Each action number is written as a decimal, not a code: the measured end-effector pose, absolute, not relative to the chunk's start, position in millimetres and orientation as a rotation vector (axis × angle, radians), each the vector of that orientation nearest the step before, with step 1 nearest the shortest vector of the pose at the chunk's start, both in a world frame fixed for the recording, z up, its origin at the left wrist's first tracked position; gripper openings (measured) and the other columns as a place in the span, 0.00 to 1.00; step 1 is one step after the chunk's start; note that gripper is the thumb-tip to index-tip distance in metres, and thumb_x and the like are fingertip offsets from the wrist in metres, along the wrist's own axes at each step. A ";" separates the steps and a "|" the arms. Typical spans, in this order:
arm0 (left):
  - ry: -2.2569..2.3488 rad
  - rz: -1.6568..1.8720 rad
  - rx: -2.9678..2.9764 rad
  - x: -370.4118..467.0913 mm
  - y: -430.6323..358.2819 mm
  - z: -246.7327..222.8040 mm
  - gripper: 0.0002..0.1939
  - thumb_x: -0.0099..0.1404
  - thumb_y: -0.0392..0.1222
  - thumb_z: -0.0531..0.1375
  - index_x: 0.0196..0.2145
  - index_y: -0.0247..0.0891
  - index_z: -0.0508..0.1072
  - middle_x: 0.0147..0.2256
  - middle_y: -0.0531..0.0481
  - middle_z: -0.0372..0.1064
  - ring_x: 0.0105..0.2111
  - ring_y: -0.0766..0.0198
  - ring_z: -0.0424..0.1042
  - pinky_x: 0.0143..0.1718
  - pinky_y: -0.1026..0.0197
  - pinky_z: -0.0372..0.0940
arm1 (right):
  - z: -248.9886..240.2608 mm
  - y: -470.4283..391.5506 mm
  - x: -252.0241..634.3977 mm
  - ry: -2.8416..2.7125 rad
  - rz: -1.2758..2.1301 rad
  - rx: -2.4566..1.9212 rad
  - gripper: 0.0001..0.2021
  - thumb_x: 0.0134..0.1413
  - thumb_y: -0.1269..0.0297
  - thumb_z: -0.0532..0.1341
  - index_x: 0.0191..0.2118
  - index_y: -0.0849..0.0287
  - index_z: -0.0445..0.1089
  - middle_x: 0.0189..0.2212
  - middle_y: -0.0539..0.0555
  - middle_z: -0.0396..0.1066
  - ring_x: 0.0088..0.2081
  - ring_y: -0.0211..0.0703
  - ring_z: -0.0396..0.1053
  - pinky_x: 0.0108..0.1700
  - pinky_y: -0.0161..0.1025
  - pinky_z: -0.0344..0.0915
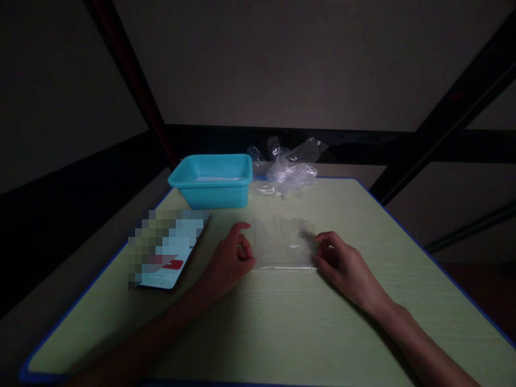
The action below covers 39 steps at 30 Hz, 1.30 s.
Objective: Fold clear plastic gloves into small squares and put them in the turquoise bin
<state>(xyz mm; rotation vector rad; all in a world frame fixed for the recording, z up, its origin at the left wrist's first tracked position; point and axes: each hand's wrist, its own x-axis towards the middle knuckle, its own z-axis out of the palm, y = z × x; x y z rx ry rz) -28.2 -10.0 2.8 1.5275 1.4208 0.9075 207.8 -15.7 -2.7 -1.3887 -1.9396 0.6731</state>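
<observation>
A clear disposable plastic glove (278, 244) lies flat on the table between my hands, its straight edge toward me and rounded finger shapes at the far side. My left hand (231, 258) is at its left edge. The thumb and a curled finger come together at the near corner, while the index finger reaches out apart from them. My right hand (342, 260) pinches the right edge between thumb and bent fingers. A dark smear beside its fingertips is too blurred to make out.
A turquoise plastic basin (220, 196) stands at the back left. Right of it sits a crumpled heap of clear plastic gloves (286, 172). A phone or tablet (177, 252), partly pixelated, lies by my left forearm. The pale table (282, 333) has a blue rim.
</observation>
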 end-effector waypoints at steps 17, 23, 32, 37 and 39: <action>1.442 0.915 2.288 -31.1 -16.9 -8.1 0.14 0.56 0.29 0.51 0.41 0.36 0.66 0.37 0.48 0.67 0.35 0.63 0.69 0.38 0.59 0.66 | 1.4 -26.1 205.3 -2.181 0.180 -1.230 0.10 0.58 0.71 0.48 0.37 0.63 0.67 0.31 0.58 0.68 0.31 0.43 0.69 0.33 0.40 0.68; 0.998 0.644 2.712 -23.8 -39.5 -7.7 0.25 0.63 0.36 0.51 0.57 0.26 0.55 0.59 0.34 0.52 0.60 0.55 0.51 0.58 0.53 0.55 | -0.5 -56.8 187.1 -2.582 0.084 -1.140 0.28 0.60 0.57 0.52 0.59 0.73 0.55 0.58 0.68 0.57 0.58 0.54 0.56 0.55 0.51 0.61; 0.995 0.291 2.807 -22.5 -42.9 -12.4 0.32 0.65 0.46 0.51 0.60 0.23 0.48 0.62 0.30 0.42 0.63 0.51 0.40 0.60 0.47 0.51 | -10.6 -62.9 185.4 -2.752 -0.021 -1.198 0.33 0.61 0.51 0.47 0.62 0.75 0.47 0.61 0.69 0.45 0.61 0.54 0.47 0.57 0.51 0.56; 0.992 0.223 2.794 -21.8 -42.9 -9.5 0.33 0.64 0.48 0.52 0.60 0.24 0.49 0.62 0.29 0.41 0.63 0.48 0.40 0.59 0.44 0.50 | -9.1 -63.1 184.6 -2.755 -0.048 -1.171 0.33 0.61 0.52 0.47 0.62 0.75 0.47 0.61 0.71 0.46 0.61 0.55 0.46 0.57 0.52 0.56; 0.987 0.205 2.790 -21.9 -42.5 -8.1 0.34 0.64 0.48 0.53 0.60 0.25 0.49 0.62 0.29 0.40 0.63 0.47 0.39 0.59 0.43 0.50 | -9.4 -63.4 185.3 -2.753 -0.032 -1.160 0.33 0.61 0.51 0.47 0.62 0.73 0.47 0.61 0.71 0.45 0.61 0.57 0.46 0.56 0.53 0.56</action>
